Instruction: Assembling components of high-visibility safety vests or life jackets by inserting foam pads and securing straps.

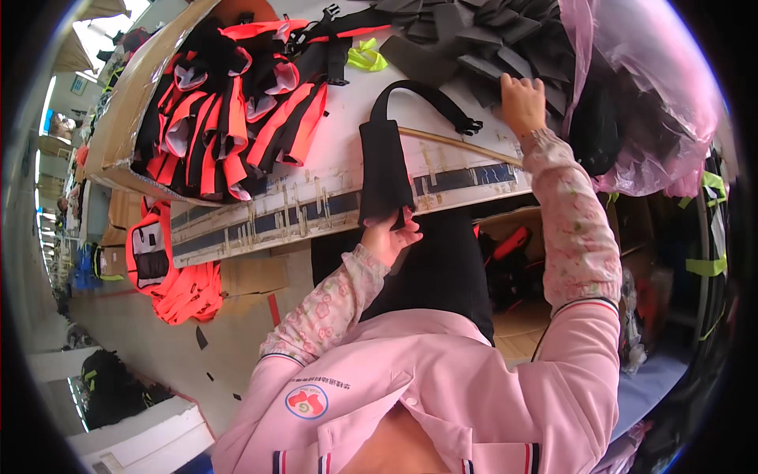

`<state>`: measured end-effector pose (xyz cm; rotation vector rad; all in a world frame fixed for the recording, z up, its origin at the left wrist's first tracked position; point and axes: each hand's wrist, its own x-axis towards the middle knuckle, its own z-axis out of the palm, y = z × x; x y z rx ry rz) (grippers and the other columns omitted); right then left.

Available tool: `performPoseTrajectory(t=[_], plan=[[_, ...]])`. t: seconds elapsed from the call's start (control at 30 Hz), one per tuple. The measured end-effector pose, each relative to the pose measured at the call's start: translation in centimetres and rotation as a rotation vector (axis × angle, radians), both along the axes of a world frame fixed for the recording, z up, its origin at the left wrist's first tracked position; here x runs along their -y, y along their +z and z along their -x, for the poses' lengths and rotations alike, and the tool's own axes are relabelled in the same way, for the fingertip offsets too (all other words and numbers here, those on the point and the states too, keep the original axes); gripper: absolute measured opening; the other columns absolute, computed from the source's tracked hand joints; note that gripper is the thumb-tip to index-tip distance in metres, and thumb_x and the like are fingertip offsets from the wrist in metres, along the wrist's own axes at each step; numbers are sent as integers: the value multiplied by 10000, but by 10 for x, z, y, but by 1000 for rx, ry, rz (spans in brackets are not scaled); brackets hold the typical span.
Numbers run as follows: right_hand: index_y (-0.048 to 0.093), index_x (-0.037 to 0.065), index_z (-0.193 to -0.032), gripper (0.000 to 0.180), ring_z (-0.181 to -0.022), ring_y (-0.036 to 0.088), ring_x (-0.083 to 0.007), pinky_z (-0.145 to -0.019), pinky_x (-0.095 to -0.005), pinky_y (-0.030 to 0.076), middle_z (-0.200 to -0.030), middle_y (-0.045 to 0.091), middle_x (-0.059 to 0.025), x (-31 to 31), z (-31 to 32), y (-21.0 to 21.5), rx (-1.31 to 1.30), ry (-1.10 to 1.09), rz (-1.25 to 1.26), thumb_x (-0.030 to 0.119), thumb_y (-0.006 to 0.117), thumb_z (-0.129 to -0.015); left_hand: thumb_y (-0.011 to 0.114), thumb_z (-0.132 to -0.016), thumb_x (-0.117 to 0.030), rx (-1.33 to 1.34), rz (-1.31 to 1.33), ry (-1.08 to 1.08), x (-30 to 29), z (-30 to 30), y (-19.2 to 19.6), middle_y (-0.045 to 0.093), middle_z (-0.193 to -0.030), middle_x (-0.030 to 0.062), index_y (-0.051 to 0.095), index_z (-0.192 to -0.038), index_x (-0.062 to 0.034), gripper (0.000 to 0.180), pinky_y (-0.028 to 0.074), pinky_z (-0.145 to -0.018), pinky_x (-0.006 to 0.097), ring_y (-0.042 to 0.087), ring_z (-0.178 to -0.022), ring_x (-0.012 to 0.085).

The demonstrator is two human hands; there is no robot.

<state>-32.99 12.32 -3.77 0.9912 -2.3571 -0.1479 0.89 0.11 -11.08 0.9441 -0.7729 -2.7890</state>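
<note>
My left hand (389, 235) grips the lower end of a long black padded fabric piece (382, 170) that lies over the front edge of the white worktable (316, 178). A black webbing strap with a buckle (442, 103) loops from its top. My right hand (523, 101) reaches forward onto a pile of dark grey cut pieces (474, 39) at the back of the table, fingers curled on one piece.
A heap of orange-and-black vest parts (229, 110) covers the table's left side. A thin wooden stick (458, 144) lies beside the strap. A pink plastic bag (655, 95) bulges at right. More orange vests (170, 268) lie on the floor.
</note>
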Motion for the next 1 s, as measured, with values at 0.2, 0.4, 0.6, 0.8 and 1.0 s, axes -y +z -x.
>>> performPoseTrajectory(t=[0.2, 0.4, 0.6, 0.8, 1.0], plan=[[556, 16, -1096, 337, -735, 557, -110, -651, -204, 434, -812, 576, -17, -21, -92, 95, 812, 554, 906, 5, 634, -769, 494, -904, -273, -26, 4, -33, 11, 11, 28, 608, -844, 41, 582, -997, -96, 219, 504, -688, 405, 605, -722, 208], [545, -36, -952, 185, -895, 609, -223, -830, -353, 466, -930, 620, -129, -40, -210, 121, 1186, 1026, 1054, 51, 615, -804, 455, -920, -312, -66, 101, -136, 13, 25, 48, 628, -883, 69, 562, -1060, -101, 274, 507, -672, 349, 607, -714, 176], [589, 34, -894, 254, -897, 592, -266, -860, -424, 445, -919, 626, -94, -27, -226, 97, 561, 1183, 535, 102, 625, -652, 437, -923, -316, -370, -374, -168, 5, 25, 52, 569, -1037, 82, 503, -1131, -48, 346, 445, -838, 280, 575, -929, 174], [601, 69, -944, 360, -1004, 503, -259, -897, -418, 366, -957, 604, -32, -18, -206, 68, 411, 827, 307, 22, 569, -588, 344, -947, -324, -1030, -393, -191, -15, 45, -3, 463, -1244, 107, 443, -1233, -74, 392, 351, -991, 309, 482, -1122, 178], [449, 76, -1244, 622, -1251, 334, -339, -1050, -460, 241, -1268, 425, -155, -32, -265, 118, 693, 801, -5, -12, 580, -643, 380, -908, -393, -774, -343, 100, -19, 65, -134, 371, -1371, 73, 420, -1291, -141, 460, 252, -1070, 377, 365, -1257, 206]])
